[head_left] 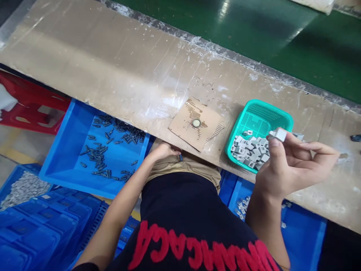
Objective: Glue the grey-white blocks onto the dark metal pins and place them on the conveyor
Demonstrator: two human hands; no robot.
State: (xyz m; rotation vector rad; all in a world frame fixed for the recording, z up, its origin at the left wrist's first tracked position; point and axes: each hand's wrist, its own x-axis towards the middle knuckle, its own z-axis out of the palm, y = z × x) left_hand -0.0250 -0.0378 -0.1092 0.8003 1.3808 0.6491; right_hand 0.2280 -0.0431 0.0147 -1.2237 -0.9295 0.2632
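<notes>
- Scuffed worktable (118, 67) is backed by a green surface (239, 34).
- White plastic housing (279, 134) is pinched in the right hand (289, 169), by the green basket (258, 122), which is partly hidden.
- Small dark piece (181, 157) is held by the left hand (164, 151), well apart.
- Between them, cardboard (182, 116) is laid.
- Black parts (98, 160) are heaped leftward.

Right hand (286, 167) pinching pale block (279, 134), left hand (163, 151) holding dark piece (181, 157)
</notes>
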